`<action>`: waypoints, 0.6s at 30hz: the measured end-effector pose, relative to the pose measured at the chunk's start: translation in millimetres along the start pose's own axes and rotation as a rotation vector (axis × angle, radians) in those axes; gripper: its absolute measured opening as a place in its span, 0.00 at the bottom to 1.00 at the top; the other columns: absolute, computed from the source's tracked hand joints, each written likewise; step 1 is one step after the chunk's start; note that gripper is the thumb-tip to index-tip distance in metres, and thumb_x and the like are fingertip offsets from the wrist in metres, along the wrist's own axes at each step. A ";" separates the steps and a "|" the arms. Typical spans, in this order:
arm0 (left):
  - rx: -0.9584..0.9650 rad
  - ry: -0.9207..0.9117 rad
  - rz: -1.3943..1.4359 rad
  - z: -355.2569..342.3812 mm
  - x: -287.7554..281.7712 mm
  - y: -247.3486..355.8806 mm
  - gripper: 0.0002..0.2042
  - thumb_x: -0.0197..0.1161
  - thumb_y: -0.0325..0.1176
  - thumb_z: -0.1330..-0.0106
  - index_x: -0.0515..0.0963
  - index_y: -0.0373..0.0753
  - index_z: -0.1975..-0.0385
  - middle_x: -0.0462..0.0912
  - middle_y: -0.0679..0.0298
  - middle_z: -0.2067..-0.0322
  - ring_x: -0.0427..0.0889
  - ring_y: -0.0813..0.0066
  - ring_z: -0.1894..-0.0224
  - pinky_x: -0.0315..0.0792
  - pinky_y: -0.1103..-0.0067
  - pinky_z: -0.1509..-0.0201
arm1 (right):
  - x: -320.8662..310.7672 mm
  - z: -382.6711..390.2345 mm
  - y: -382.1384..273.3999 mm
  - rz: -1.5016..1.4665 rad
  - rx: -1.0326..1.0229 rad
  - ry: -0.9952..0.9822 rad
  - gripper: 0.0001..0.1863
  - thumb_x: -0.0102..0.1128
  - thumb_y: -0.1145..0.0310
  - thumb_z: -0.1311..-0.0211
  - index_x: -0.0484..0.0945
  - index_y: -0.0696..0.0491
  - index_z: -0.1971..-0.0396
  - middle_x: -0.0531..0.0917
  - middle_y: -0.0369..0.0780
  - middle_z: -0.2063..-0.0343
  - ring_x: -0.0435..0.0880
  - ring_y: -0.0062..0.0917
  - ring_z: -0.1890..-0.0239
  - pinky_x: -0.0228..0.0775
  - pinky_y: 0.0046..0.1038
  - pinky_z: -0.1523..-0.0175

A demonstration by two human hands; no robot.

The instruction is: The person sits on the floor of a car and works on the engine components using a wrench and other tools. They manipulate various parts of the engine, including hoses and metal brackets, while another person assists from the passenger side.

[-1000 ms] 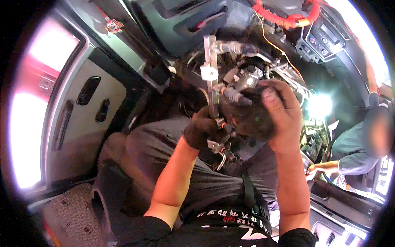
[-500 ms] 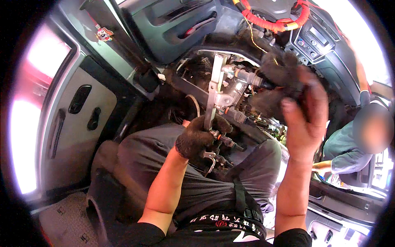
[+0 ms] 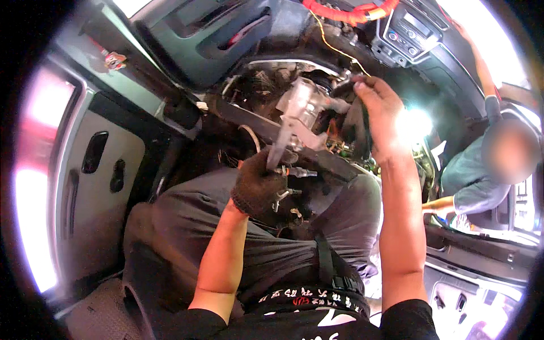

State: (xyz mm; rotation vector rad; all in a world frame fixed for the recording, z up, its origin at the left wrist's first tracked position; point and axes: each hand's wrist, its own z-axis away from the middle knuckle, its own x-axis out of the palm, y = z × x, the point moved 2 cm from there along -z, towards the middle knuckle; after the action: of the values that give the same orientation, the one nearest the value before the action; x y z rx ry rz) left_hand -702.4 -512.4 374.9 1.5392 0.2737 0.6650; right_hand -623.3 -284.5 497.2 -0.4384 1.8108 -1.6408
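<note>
My left hand (image 3: 260,184), in a dark knit glove, is closed around the lower end of a metal fuel rail (image 3: 280,141). The rail tilts up and away from me, blurred by motion at its far end. Injectors (image 3: 303,172) with dark tips stick out to the right beside my fingers. My bare right hand (image 3: 381,102) is raised beyond the rail, its fingers pinched together. A limp, dark, glove-like cloth (image 3: 356,122) hangs from them; its exact shape is smeared.
An open engine bay (image 3: 266,85) lies ahead, below the dashboard console (image 3: 411,37). A yellow wire (image 3: 326,42) runs down from the red-covered steering wheel (image 3: 357,14). A bright lamp (image 3: 416,122) shines at the right. Another person (image 3: 476,170) leans in there. A door panel (image 3: 107,187) stands left.
The rail has turned and tilted in my left hand. My right hand has moved left and forward with the dark cloth, its fingers now pinched. The whole view has shifted slightly.
</note>
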 end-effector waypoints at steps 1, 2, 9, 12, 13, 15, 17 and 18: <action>0.021 0.011 0.021 0.1 1.5 -0.7 0.21 0.55 0.21 0.50 0.78 0.35 0.53 0.83 0.64 0.60 0.79 0.79 0.60 0.75 0.79 0.56 | -5.9 -0.8 7.3 -0.075 -0.045 0.114 0.15 0.57 0.66 0.34 0.81 0.59 0.54 0.83 0.40 0.63 0.78 0.21 0.61 0.70 0.24 0.53; 0.056 0.039 0.031 -3.4 1.7 3.5 0.21 0.54 0.21 0.51 0.78 0.35 0.53 0.83 0.64 0.60 0.79 0.80 0.60 0.75 0.79 0.56 | -11.0 -4.4 8.4 -0.170 -0.071 0.149 0.15 0.56 0.65 0.32 0.80 0.58 0.52 0.83 0.40 0.62 0.79 0.21 0.61 0.72 0.26 0.53; 0.060 0.048 0.086 -6.1 3.1 10.0 0.22 0.58 0.31 0.53 0.78 0.33 0.55 0.83 0.63 0.59 0.80 0.77 0.60 0.74 0.79 0.55 | -23.5 30.7 -11.9 -0.686 -0.299 -0.226 0.24 0.53 0.79 0.36 0.68 0.59 0.38 0.77 0.45 0.43 0.75 0.33 0.40 0.62 0.33 0.33; -0.024 0.042 0.097 -4.4 0.3 9.5 0.23 0.58 0.32 0.54 0.78 0.33 0.54 0.83 0.63 0.59 0.79 0.77 0.59 0.74 0.79 0.54 | -6.5 38.1 -15.4 0.064 -0.701 -0.042 0.27 0.60 0.83 0.41 0.70 0.57 0.41 0.79 0.43 0.45 0.78 0.34 0.43 0.67 0.33 0.37; -0.007 0.037 0.088 -4.5 -0.3 10.3 0.23 0.59 0.31 0.53 0.78 0.33 0.54 0.82 0.64 0.60 0.79 0.78 0.60 0.74 0.79 0.55 | -3.9 36.8 -15.9 0.206 -0.771 -0.062 0.24 0.60 0.82 0.41 0.71 0.56 0.42 0.79 0.44 0.46 0.79 0.35 0.44 0.68 0.32 0.38; 0.030 0.027 0.078 -6.2 -0.1 13.2 0.22 0.59 0.30 0.51 0.78 0.34 0.53 0.81 0.65 0.61 0.78 0.79 0.62 0.73 0.80 0.58 | 0.0 31.9 -19.0 0.350 -0.859 -0.093 0.16 0.59 0.78 0.38 0.75 0.57 0.49 0.80 0.46 0.50 0.80 0.36 0.48 0.71 0.32 0.43; -0.033 0.008 0.021 -12.8 -6.0 8.2 0.21 0.60 0.29 0.49 0.77 0.35 0.52 0.80 0.67 0.63 0.77 0.80 0.63 0.73 0.80 0.59 | 3.6 19.1 -14.4 0.421 -0.904 -0.053 0.14 0.57 0.75 0.35 0.75 0.57 0.50 0.81 0.47 0.53 0.81 0.35 0.51 0.71 0.32 0.45; -0.087 0.001 -0.002 -15.3 -10.9 1.6 0.20 0.60 0.28 0.48 0.77 0.35 0.52 0.80 0.67 0.64 0.76 0.81 0.64 0.73 0.80 0.60 | 7.2 13.6 -6.3 0.454 -0.906 -0.042 0.13 0.57 0.74 0.34 0.75 0.57 0.51 0.81 0.47 0.55 0.81 0.34 0.52 0.72 0.32 0.46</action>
State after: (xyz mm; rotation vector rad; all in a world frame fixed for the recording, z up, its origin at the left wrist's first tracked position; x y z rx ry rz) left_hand -720.1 -506.0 373.1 1.4552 0.2439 0.6678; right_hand -620.8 -300.3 501.5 -0.3841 2.3310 -0.4464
